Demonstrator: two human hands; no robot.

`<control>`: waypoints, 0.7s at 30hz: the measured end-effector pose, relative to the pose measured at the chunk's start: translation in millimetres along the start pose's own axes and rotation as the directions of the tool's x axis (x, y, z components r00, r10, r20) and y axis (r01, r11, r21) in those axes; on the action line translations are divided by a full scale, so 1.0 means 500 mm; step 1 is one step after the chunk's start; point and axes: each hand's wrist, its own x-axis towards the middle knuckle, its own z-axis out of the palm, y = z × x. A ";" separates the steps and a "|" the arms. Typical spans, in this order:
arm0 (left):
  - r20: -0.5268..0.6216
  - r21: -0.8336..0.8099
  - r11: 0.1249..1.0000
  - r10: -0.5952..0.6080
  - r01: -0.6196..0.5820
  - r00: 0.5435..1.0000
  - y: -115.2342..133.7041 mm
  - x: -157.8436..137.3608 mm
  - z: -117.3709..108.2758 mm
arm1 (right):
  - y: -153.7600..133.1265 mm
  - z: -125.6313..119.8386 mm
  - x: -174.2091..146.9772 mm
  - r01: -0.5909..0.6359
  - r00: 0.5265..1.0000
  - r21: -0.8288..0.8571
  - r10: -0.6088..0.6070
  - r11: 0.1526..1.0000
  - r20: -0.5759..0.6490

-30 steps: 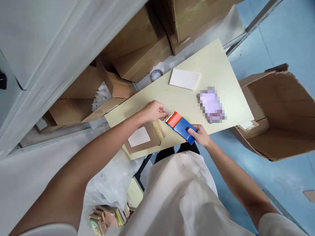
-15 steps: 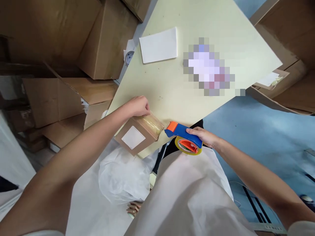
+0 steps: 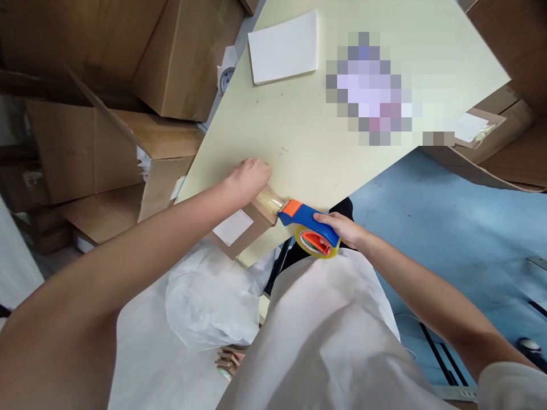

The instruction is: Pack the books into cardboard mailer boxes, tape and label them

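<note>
At the table's near edge: one small cardboard box (image 3: 241, 225) with a white label.
Left hand (image 3: 250, 175): palm down, pressing the box's top; it has shifted there from pinching tape a second ago.
Change: the orange nose of the tape dispenser (image 3: 310, 225) now touches the box's taped end; the strip looks to be going on.
Right hand (image 3: 342, 228): wrapped round the dispenser's blue handle.
Table (image 3: 299, 136): one white sheet (image 3: 284, 45).
Count: one box, one dispenser, two hands.

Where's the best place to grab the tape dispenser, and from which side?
Grip the blue handle of the tape dispenser from the near side, as the right hand does now. The orange cutter end points at the small box under the left hand, and the tape roll hangs below, so the handle looks clearest.
</note>
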 end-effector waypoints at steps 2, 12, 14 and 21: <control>0.035 0.079 0.997 -0.030 0.027 0.999 0.006 -0.015 0.003 | 0.002 0.008 0.002 0.018 1.000 0.016 -0.018 1.000 -0.009; 0.022 0.060 0.997 -0.059 0.057 0.998 -0.014 -0.045 0.017 | 0.003 0.037 0.008 0.103 0.994 0.057 -0.100 0.993 -0.038; 0.000 0.035 0.999 -0.042 0.042 0.999 -0.021 -0.045 0.025 | 0.004 0.038 0.011 0.106 0.994 0.039 -0.105 0.994 -0.030; -0.216 -0.007 0.988 0.152 -0.157 0.965 -0.066 -0.062 0.044 | 0.005 0.037 0.010 0.090 0.996 0.005 -0.090 0.996 -0.018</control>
